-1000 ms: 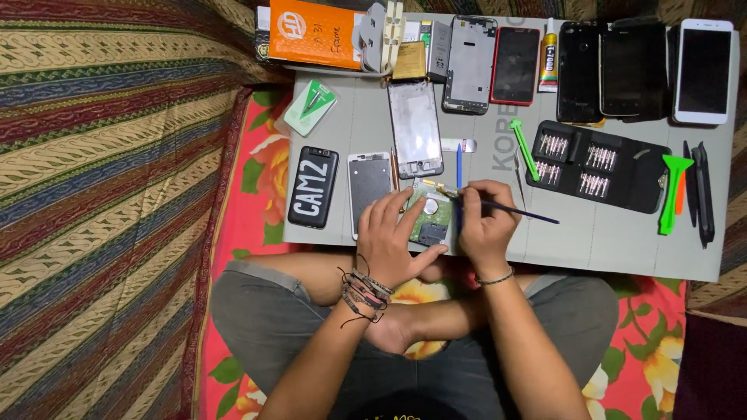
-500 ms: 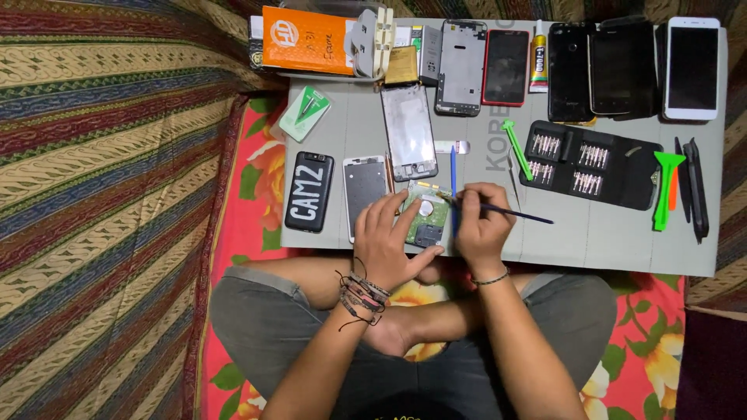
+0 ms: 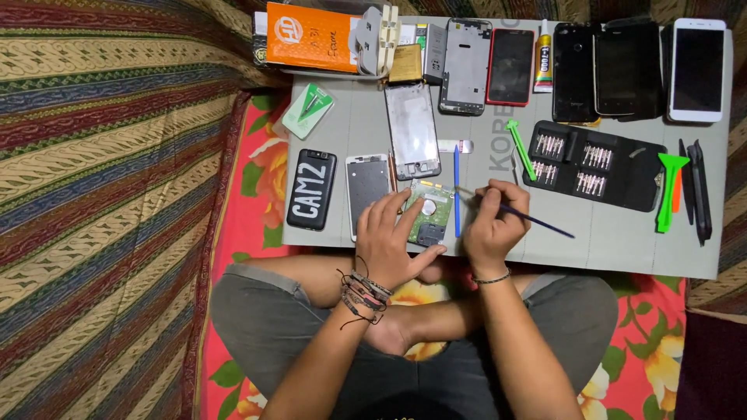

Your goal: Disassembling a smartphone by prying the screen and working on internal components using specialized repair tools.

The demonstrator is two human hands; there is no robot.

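Observation:
A small green circuit board (image 3: pixel 429 210) with a round silver disc lies on the grey work mat (image 3: pixel 622 241) near its front edge. My left hand (image 3: pixel 393 237) rests flat on the board's left side, fingers spread, holding it down. My right hand (image 3: pixel 492 222) grips a thin dark screwdriver (image 3: pixel 537 222) like a pen, its tip pointing left toward the board's upper right corner. A blue pen-like tool (image 3: pixel 456 190) lies upright between the board and my right hand.
A black bit case (image 3: pixel 595 165) lies open to the right, with green pry tools (image 3: pixel 669 187) beside it. Phone frames (image 3: pixel 412 128), several phones (image 3: pixel 697 68), a glue tube (image 3: pixel 544 54) and an orange box (image 3: pixel 311 35) line the back. A black phone cover (image 3: pixel 311 189) sits left.
Both hands stay on the board and screwdriver. The view has shifted slightly, so the mat sits a little higher and further left in the picture.

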